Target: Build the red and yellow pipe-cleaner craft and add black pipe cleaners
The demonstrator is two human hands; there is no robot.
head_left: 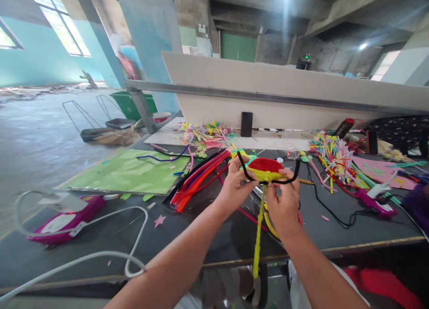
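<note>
Flanked at the far left of the hands by a magenta power strip (67, 219) and a looping white cable (100, 254) over the dark tabletop (335, 233), then by a flat green sheet (120, 170) and, nearer the body, a small pink star (160, 220). Bordered just left of the left hand by a fanned bundle of red, orange, purple and black fuzzy stems (197, 183). Pinching the left side of a red-and-yellow fuzzy piece (266, 165) with the closed fingertips of the left hand (235, 185). Backed beyond the hands by an upright black phone (246, 123). Held up between both hands above the tabletop, along with a black stem (296, 171) turned upward at each end and a yellow stalk (258, 237) hanging below. Gripped at right by the bent fingers of the right hand (284, 201). Bounded farther right by heaped pastel pieces (330, 157), a second magenta power strip (377, 205) and a pink sheet (385, 171).
</note>
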